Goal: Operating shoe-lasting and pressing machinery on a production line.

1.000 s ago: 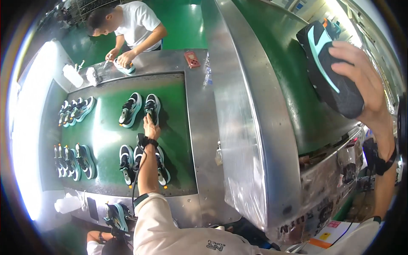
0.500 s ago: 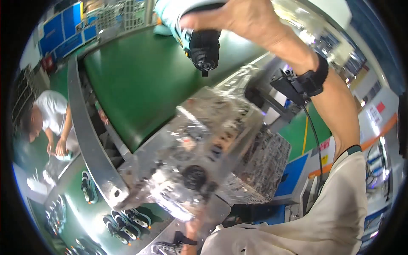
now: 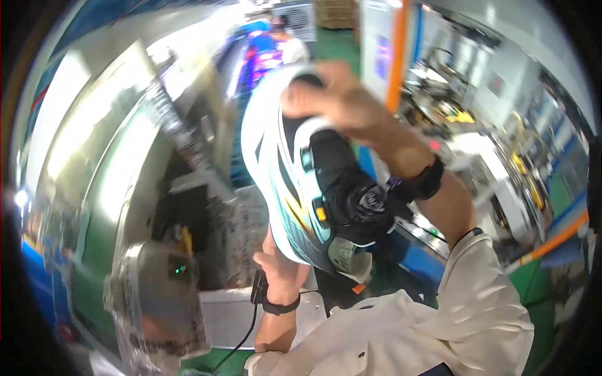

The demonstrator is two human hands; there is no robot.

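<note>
My right hand [image 3: 332, 94] is closed around the upper end of a sneaker [image 3: 266, 138], with the thumb over its dark opening. The sneaker is white and pale blue with dark and yellow stripes, tilted with one end down. Beside it is a black part with a round cap [image 3: 371, 202]; what it belongs to is unclear. Below that shows a grey-white piece [image 3: 349, 260] with an orange tip. My left hand [image 3: 282, 266] is at the sneaker's lower end, thumb sticking out to the left. The sneaker hides its other fingers, so its grip cannot be made out.
A plastic-wrapped box with a green light [image 3: 166, 301] stands at the lower left, beside a machine with a dark opening [image 3: 182, 213]. Equipment [image 3: 495, 169] fills the right side behind an orange rail [image 3: 552, 241]. A person [image 3: 291, 47] is at the far back. A cable runs from my left wrist.
The view has swung away from the green conveyor belt to other machines. My right hand keeps hold of the sneaker, now nearer the middle. My left hand has come close to the sneaker's lower end.
</note>
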